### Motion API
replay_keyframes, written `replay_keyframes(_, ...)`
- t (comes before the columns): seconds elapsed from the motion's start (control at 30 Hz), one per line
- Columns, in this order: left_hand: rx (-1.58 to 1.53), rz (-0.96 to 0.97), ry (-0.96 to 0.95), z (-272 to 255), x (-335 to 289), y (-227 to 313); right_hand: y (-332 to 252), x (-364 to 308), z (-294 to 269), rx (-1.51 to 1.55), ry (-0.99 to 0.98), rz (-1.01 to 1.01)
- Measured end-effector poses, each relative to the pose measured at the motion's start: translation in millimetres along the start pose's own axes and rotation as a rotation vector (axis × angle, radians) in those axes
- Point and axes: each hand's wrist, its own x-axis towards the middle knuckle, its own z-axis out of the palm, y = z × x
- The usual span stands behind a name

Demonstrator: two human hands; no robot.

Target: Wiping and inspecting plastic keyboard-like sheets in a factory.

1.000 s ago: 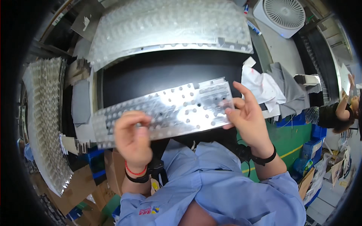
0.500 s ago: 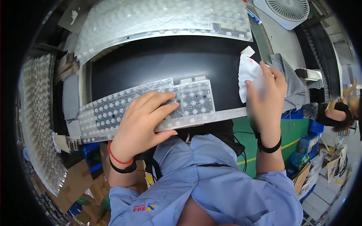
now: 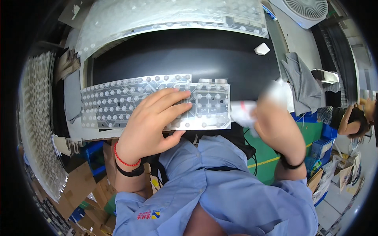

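Note:
A clear keyboard membrane sheet (image 3: 210,112) with rows of round domes and printed traces lies along the near edge of the black work surface (image 3: 169,51). My left hand (image 3: 151,122) rests flat across its middle, fingers stretched out over the domes and thumb at the near edge. Part of the sheet is hidden under that hand. Just right of the sheet, my right hand (image 3: 277,124) grips a white cloth (image 3: 241,112) with a pink-red mark. Motion smears this hand and part of the cloth. Two comb-like connector tails stick out from the sheet's far side.
Similar dome sheets (image 3: 173,15) are piled at the back. A small white block (image 3: 262,48) sits at the surface's right, with a grey cloth (image 3: 301,82) beyond it. A white fan (image 3: 305,10) stands far right. More sheets (image 3: 39,118) hang at left. Another person (image 3: 348,122) is at right.
My right hand and the white cloth have moved down toward the sheet's right end. The sheet has turned straighter and shifted slightly right under my left hand.

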Motion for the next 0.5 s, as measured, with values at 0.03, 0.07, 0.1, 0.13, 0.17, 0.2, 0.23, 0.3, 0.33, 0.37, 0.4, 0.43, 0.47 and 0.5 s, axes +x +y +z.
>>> replay_keyframes(0.03, -0.002, -0.008, 0.003, 1, 0, -1, 5, -12, -8, 0.068, -0.047, -0.020)
replay_keyframes(0.07, 0.003, 0.003, 0.007, 2, 0, -3, 7, -15, -17, 0.071, -0.002, 0.000)
replay_keyframes(0.1, 0.003, 0.017, 0.003, 3, 1, -3, 5, -19, -24, 0.077, 0.043, 0.029)
replay_keyframes(0.13, 0.000, 0.026, 0.009, 4, 1, -4, 1, -13, -26, 0.081, 0.249, 0.004)
replay_keyframes(0.17, -0.007, 0.031, 0.004, 5, 1, -3, -4, -2, -26, 0.083, 0.456, -0.020)
replay_keyframes(0.2, 0.001, 0.010, 0.008, 2, 2, 0, -12, 8, -25, 0.054, 0.551, -0.004)
replay_keyframes(0.23, 0.015, -0.013, 0.008, 1, 2, 2, -13, 18, -15, 0.012, 0.605, -0.042)
replay_keyframes(0.3, 0.033, -0.020, 0.021, 4, 2, 4, -1, 37, 5, -0.092, 0.720, -0.025)
replay_keyframes(0.33, 0.046, -0.028, 0.041, 6, 4, 4, 10, 36, 7, -0.150, 0.677, 0.089)
replay_keyframes(0.37, 0.049, -0.024, 0.043, 7, 6, 9, 16, 33, 7, -0.152, 0.682, 0.088)
replay_keyframes(0.4, 0.110, -0.018, 0.095, 11, 11, 18, 21, 28, 7, -0.307, 0.744, 0.121)
replay_keyframes(0.43, 0.175, -0.027, 0.148, 15, 13, 26, 21, 25, 9, -0.456, 0.796, 0.143)
replay_keyframes(0.47, 0.171, -0.041, 0.159, 23, 16, 32, 16, 22, 10, -0.456, 0.799, 0.184)
replay_keyframes(0.5, 0.171, -0.043, 0.159, 28, 19, 36, 10, 19, 12, -0.455, 0.798, 0.183)
